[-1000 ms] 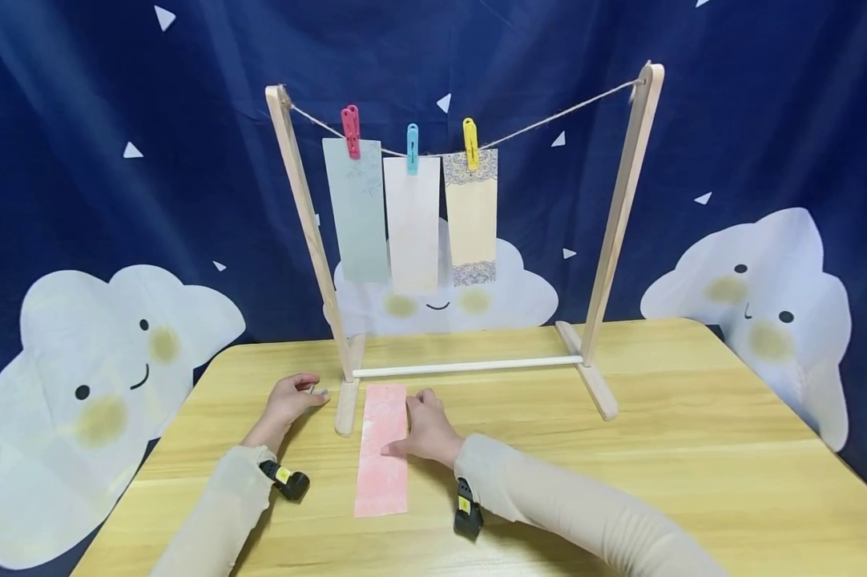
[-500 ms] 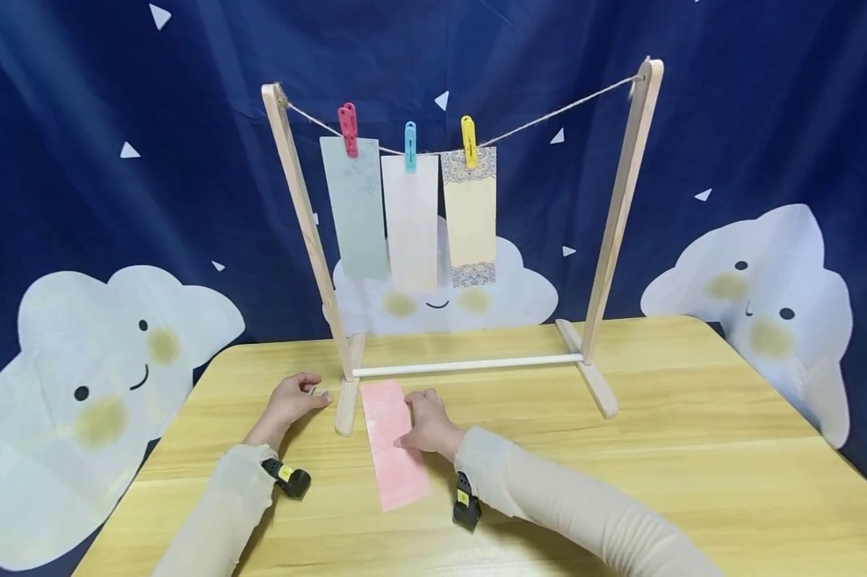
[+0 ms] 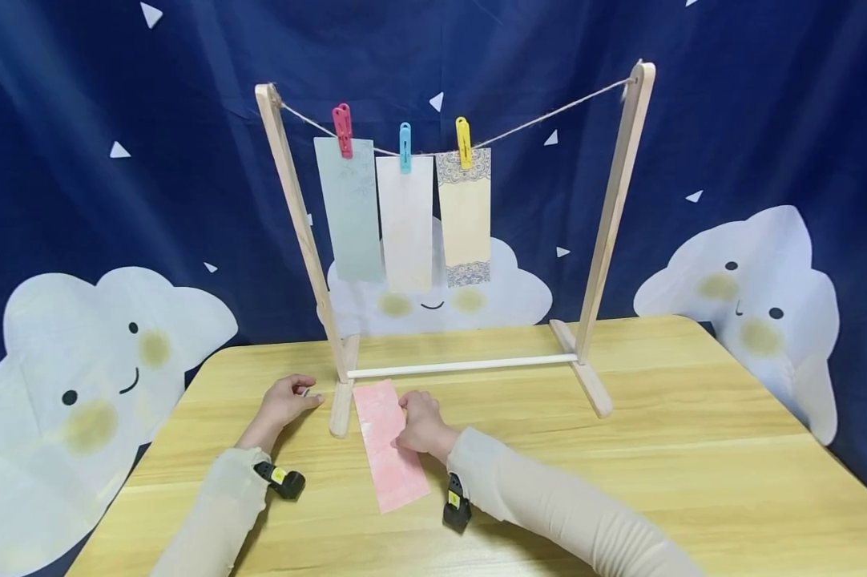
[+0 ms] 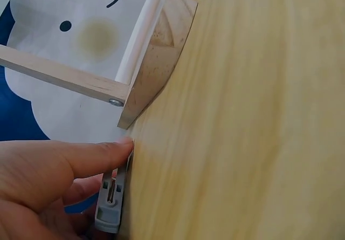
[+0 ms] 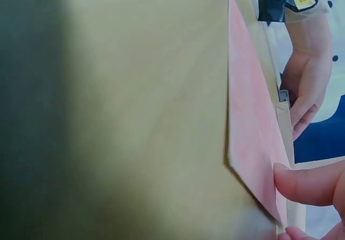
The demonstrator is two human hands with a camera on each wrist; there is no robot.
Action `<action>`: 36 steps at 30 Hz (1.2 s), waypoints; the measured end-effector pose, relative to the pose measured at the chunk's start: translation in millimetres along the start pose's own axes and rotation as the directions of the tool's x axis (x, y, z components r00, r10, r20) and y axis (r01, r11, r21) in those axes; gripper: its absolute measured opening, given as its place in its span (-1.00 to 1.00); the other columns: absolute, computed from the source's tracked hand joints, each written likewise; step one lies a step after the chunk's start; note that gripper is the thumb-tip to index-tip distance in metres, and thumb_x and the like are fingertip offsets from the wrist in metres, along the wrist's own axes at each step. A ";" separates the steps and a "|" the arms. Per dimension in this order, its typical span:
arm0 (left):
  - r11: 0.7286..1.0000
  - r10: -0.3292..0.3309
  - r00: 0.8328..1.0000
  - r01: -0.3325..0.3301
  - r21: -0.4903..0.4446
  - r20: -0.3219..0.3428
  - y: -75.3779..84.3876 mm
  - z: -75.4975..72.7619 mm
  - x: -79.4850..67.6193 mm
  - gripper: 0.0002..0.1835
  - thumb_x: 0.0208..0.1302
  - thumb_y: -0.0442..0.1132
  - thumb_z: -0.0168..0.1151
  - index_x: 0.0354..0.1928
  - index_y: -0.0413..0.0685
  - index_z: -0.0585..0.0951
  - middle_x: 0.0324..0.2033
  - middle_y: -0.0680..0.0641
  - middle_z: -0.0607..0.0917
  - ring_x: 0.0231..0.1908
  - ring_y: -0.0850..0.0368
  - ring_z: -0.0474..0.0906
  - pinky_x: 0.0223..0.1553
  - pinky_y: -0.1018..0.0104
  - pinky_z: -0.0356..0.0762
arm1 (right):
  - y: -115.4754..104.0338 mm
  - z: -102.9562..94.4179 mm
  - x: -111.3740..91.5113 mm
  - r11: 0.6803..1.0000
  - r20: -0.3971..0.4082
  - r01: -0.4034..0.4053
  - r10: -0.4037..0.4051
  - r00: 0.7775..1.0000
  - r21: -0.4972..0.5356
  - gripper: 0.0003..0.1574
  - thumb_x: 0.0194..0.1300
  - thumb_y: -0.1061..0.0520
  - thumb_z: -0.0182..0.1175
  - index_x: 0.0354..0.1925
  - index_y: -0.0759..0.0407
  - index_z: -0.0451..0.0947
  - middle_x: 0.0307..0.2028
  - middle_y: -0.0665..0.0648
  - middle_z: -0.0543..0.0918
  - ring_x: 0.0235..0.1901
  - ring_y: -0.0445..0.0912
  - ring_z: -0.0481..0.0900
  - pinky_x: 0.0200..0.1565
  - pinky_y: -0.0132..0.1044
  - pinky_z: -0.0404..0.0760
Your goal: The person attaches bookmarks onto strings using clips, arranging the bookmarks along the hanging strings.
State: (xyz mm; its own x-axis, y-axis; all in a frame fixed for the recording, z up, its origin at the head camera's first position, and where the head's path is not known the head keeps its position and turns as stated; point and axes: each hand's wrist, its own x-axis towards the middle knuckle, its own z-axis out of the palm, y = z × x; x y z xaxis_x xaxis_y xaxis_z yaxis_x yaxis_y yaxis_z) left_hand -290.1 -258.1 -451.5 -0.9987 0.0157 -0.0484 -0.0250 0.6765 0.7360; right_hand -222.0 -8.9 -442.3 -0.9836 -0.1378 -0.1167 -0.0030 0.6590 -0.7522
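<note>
Between the thumb and fingers of my left hand (image 3: 284,402) is a grey clothespin (image 4: 110,202), low over the table just left of the stand's left foot (image 3: 342,409). My right hand (image 3: 422,425) holds a pink paper strip (image 3: 390,473) by its right long edge, the thumb (image 5: 304,185) lying on its upper face. The strip slants on the table in front of the stand, its near end toward the right. In the right wrist view a narrow shadow runs along the strip's edge.
A wooden stand (image 3: 599,264) carries a sagging string (image 3: 559,112). From it hang a green strip (image 3: 348,216) under a red clothespin (image 3: 343,130), a white strip (image 3: 408,224) under a blue one, and a patterned cream strip (image 3: 465,220) under a yellow one. A white bar (image 3: 462,367) joins the feet.
The pink strip has turned under my right hand: its near end swung right and its far end shifted slightly left. My left hand keeps its hold on the clothespin.
</note>
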 end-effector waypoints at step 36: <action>0.974 0.070 0.994 -0.051 -0.220 0.079 2.6 -24.7 -7.7 -0.51 0.23 -0.28 0.23 0.09 -0.54 0.44 -0.18 -0.16 0.65 -0.34 0.38 0.48 -0.29 0.49 0.52 | 23.5 -17.0 3.5 0.796 0.050 -0.009 -0.027 0.998 0.605 -0.64 0.12 0.37 0.24 -0.07 0.44 0.54 -0.30 0.14 0.64 -0.47 -0.23 0.48 -0.48 -0.44 0.39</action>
State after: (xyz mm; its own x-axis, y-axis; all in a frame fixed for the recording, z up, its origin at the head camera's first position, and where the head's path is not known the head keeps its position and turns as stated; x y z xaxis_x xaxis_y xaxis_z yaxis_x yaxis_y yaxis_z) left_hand -283.5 -274.7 -432.5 -0.9914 0.1207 -0.0502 0.0164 0.4959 0.8682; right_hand -228.6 18.7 -449.3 -0.9729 -0.1921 -0.1287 0.1156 0.0781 -0.9902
